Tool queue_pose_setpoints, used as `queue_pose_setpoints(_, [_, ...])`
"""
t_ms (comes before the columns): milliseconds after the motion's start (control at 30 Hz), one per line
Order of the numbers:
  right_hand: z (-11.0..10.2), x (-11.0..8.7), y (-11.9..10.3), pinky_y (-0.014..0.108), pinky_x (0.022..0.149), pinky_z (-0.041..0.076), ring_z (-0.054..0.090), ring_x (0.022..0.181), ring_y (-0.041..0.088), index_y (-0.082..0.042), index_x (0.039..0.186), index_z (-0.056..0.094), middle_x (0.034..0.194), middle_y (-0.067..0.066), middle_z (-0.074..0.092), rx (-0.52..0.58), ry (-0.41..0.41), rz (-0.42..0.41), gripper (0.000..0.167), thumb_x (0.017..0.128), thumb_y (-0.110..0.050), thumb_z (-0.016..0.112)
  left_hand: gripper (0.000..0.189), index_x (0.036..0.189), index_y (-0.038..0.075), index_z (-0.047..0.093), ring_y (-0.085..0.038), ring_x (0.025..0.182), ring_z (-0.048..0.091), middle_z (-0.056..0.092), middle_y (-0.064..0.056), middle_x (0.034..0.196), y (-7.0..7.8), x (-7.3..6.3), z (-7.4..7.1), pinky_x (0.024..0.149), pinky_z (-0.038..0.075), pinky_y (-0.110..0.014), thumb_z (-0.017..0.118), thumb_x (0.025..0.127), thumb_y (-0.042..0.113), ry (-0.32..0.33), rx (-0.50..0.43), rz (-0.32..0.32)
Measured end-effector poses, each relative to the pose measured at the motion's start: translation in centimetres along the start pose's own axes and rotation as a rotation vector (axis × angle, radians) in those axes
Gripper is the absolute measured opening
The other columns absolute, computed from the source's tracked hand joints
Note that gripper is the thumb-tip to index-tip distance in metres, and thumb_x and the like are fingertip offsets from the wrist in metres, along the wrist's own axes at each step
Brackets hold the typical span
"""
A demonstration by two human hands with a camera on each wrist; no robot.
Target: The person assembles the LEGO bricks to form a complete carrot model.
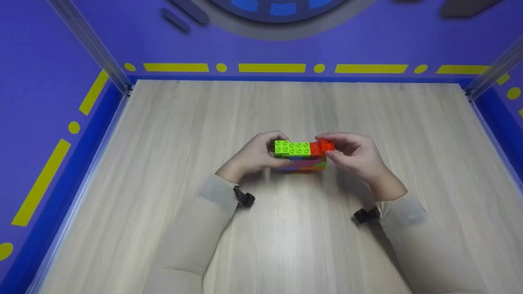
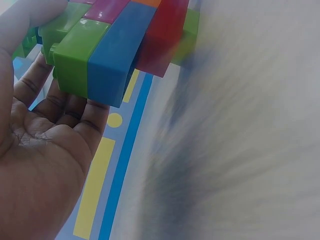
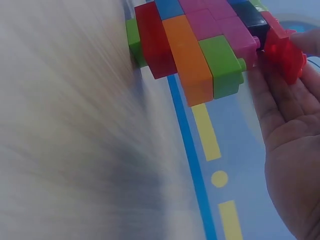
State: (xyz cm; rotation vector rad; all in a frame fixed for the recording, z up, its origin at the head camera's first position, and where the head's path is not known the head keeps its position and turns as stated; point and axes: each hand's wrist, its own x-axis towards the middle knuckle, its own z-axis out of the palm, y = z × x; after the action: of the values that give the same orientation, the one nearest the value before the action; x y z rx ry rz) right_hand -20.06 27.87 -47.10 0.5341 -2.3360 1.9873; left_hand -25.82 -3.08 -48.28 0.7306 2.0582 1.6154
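A wall of joined toy building bricks (image 1: 298, 148) stands in front of me, bright green and red along its studded top. My left hand (image 1: 254, 154) grips its left end, thumb on the near side and fingers behind. At the right end of the top, my right hand (image 1: 360, 158) pinches a small red brick (image 1: 327, 145) between thumb and fingers. In the left wrist view, green and blue bricks (image 2: 120, 52) lie close to the left fingers. The right wrist view shows orange, green, magenta and black bricks (image 3: 187, 60) below the pinched red piece (image 3: 284, 54).
The wood-grain tabletop (image 1: 282, 241) spreads around the bricks. Blue panels with yellow marks (image 1: 271, 68) rise at the back and both sides, joined by metal corner posts (image 1: 94, 45). A small black camera (image 1: 245, 199) sits at each wrist.
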Motion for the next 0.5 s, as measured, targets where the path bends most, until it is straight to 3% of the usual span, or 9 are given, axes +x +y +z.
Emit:
queue_pose_setpoints(233, [-0.02,0.17,-0.22,0.023,0.106,0.062,0.075,0.129,0.013,0.003,0.133,0.081,0.136,-0.001,0.081,-0.034,-0.013,-0.044,0.038,0.097,0.014,0.078,0.043,0.126,0.006,0.071,-0.020,0.115,0.072,0.073,-0.005,0.123,-0.08,-0.01,-0.08,0.104,0.060,-0.032,0.093,0.089,0.005,0.005,-0.017,0.005])
queue_pose_setpoints(500, [0.15,-0.01,-0.94,0.023,0.101,0.065,0.078,0.117,0.011,0.006,0.129,0.081,0.127,-0.005,0.082,-0.065,-0.003,-0.026,0.035,0.095,0.014,0.080,0.042,0.124,0.008,0.072,-0.019,0.111,0.071,0.075,-0.005,0.119,0.09,-0.04,-0.06,0.103,0.059,-0.032,0.094,0.089,0.007,0.009,0.002,0.009])
